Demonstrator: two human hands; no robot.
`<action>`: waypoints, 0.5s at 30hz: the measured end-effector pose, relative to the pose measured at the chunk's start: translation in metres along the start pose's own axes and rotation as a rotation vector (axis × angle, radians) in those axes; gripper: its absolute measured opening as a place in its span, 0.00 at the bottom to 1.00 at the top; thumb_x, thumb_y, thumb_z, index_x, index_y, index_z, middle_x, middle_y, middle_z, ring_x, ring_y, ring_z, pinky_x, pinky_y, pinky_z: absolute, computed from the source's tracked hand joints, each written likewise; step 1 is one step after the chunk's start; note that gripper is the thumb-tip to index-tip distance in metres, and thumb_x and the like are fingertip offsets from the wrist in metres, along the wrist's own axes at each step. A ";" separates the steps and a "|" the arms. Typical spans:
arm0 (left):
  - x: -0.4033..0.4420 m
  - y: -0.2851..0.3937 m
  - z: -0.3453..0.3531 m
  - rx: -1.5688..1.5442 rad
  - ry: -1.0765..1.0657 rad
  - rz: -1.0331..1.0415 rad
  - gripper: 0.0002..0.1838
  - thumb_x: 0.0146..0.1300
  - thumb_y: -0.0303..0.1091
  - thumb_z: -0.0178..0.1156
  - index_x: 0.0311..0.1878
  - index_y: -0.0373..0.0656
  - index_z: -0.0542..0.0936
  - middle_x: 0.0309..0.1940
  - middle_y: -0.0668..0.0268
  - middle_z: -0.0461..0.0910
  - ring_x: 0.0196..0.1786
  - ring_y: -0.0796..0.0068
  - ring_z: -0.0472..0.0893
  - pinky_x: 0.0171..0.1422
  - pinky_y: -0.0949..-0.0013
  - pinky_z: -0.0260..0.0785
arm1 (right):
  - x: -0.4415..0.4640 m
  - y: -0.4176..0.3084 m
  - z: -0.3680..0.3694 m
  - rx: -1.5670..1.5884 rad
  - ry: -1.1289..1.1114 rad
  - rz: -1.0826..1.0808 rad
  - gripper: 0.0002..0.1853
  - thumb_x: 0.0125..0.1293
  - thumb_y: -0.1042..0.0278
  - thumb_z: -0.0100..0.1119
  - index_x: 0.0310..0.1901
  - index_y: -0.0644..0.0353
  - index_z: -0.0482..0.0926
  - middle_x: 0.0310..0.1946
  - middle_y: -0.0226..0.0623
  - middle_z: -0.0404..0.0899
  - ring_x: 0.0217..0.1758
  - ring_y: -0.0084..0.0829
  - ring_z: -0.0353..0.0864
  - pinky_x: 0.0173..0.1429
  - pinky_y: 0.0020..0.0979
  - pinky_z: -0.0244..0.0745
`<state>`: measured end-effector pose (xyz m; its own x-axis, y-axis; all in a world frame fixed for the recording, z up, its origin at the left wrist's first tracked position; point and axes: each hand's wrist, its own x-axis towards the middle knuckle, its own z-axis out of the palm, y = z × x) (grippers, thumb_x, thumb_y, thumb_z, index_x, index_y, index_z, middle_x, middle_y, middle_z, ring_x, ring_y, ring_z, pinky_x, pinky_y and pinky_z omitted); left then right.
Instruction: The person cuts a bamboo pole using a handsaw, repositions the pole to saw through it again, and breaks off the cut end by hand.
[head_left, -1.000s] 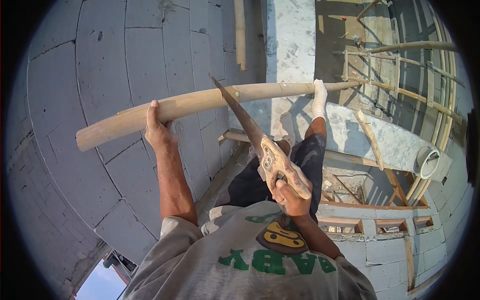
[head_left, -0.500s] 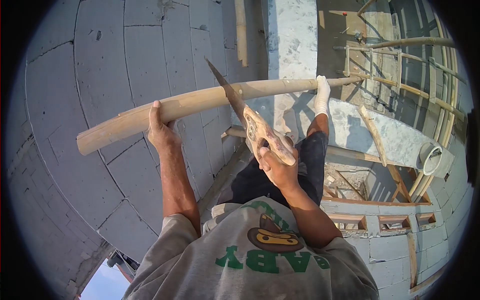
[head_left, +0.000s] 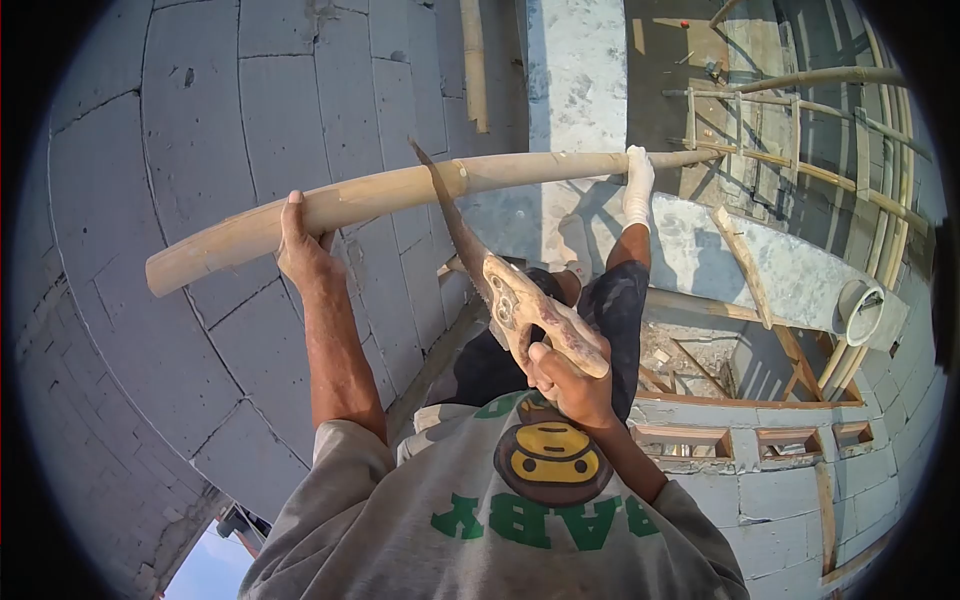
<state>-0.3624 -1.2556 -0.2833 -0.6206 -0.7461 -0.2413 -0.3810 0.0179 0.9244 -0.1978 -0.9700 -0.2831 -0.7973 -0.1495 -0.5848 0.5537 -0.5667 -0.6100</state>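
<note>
Bamboo pole [head_left: 370, 197] lies across the person's front, the left hand [head_left: 308, 258] wrapping its grip round it near the thick end, thumb on top; the right hand [head_left: 570, 385] closes around the handle of the saw [head_left: 465, 240]. The blade crosses the pole between the left hand and a white-covered foot [head_left: 637, 185] set against it. Cutting there would likely go best with the pole pinned firmly, blade square, strokes long and even. I count one held pole, one saw, two hands, one white bucket [head_left: 846, 300] and three small wood-framed openings [head_left: 690, 432].

Grey short-sleeved shirt [head_left: 440, 540], green lettering [head_left: 545, 522], brown-and-yellow cartoon face [head_left: 553, 462]; dark trousers [head_left: 612, 330].
</note>
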 end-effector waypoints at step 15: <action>-0.013 -0.004 -0.007 -0.027 -0.048 -0.001 0.38 0.52 0.48 0.72 0.59 0.30 0.71 0.55 0.56 0.71 0.60 0.61 0.73 0.66 0.54 0.68 | 0.097 0.038 0.022 0.170 0.030 0.035 0.15 0.59 0.78 0.55 0.49 0.69 0.76 0.26 0.31 0.76 0.20 0.18 0.70 0.26 0.23 0.69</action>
<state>-0.3481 -1.2505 -0.2816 -0.6524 -0.7135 -0.2554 -0.3635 -0.0012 0.9316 -0.2592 -1.0234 -0.3509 -0.7693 -0.1490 -0.6213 0.5306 -0.6908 -0.4912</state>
